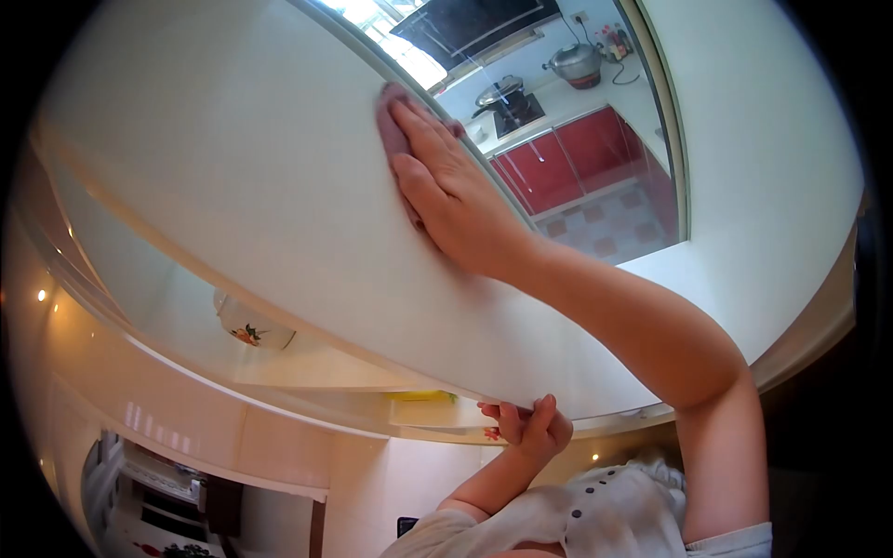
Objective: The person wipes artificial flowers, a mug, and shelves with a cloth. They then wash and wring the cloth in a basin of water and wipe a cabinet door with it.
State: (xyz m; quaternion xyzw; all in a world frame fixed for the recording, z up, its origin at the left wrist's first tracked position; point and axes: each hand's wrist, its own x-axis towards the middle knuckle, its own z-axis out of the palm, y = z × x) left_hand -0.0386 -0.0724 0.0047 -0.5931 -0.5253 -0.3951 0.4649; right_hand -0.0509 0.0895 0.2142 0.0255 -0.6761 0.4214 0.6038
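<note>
Pink cloth (391, 128) lies beneath the right hand (453, 193), which presses it with extended fingers

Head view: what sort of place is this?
Likely a home, in or beside a kitchen: the dark range hood, the lidded pot on the counter and the red cabinets point that way.

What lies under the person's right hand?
Under the right hand is a pink cloth, its edges showing, on a white panel. The cloth's middle and the panel directly beneath it are covered.
</note>
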